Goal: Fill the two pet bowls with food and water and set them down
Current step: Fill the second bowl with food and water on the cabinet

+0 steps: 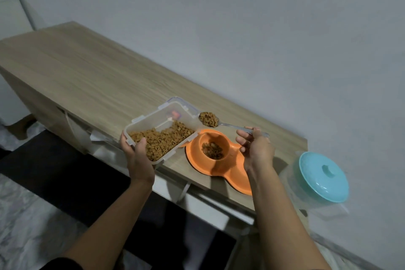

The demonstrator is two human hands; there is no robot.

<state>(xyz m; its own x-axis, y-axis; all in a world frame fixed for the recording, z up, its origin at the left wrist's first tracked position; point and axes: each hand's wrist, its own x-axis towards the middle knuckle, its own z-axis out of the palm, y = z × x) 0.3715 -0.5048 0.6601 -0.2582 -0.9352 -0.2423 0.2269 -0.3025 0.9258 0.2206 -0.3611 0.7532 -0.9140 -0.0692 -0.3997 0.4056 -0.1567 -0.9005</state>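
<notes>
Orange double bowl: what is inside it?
The far well of the orange double bowl holds some kibble. The near well is hidden behind the right forearm, so its contents cannot be seen.

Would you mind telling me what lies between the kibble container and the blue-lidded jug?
In the head view, the orange double bowl lies between them, with the right hand holding a spoon above it.

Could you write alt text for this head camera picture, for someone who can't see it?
A person's right hand holds a spoon heaped with dry pet food above an orange double pet bowl on a wooden table, one well already partly filled. The left hand holds a clear container of kibble; a teal-lidded pitcher stands to the right.
</notes>
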